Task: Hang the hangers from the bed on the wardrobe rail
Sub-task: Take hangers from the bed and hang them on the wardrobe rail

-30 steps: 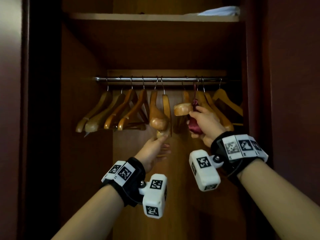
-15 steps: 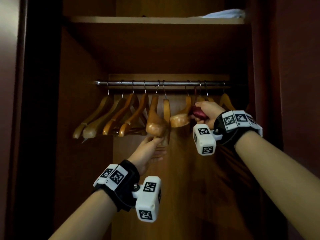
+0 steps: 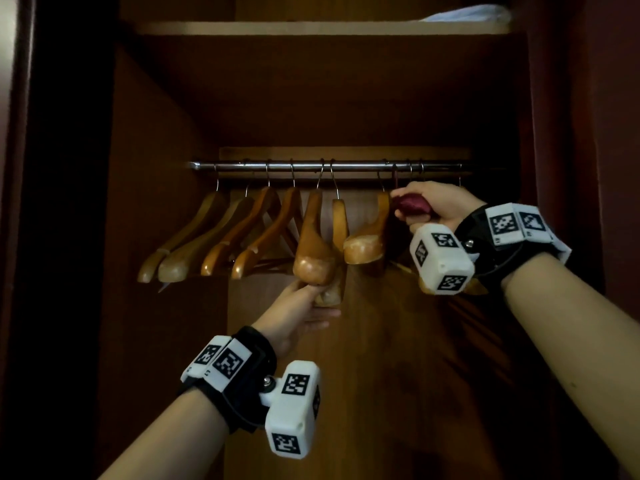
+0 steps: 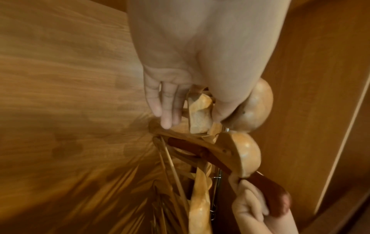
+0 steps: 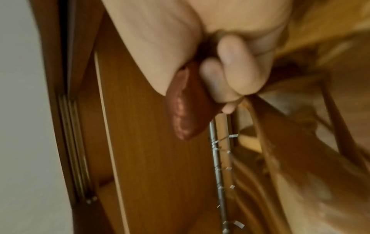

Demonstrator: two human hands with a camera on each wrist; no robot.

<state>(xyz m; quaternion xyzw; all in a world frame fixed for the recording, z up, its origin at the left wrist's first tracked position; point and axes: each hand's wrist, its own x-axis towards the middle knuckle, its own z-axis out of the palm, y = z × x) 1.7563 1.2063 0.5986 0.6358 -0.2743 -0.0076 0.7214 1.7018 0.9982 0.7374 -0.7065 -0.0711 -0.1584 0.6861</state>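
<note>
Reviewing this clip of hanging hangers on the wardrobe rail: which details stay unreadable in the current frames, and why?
- Dark red hanger: whether its hook sits over the rail is unclear; the right hand and gloom hide it in the head view, blur in the right wrist view.
- Left hand: what its fingertips touch among the light wooden hangers is unclear.
- White item on the top shelf: cut by the edge, unidentifiable.

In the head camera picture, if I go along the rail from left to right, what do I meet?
Bare rail end → four slanted light wooden hangers → hanger end touched by the left hand → two more light hangers → dark red hanger gripped by the right hand.
</note>
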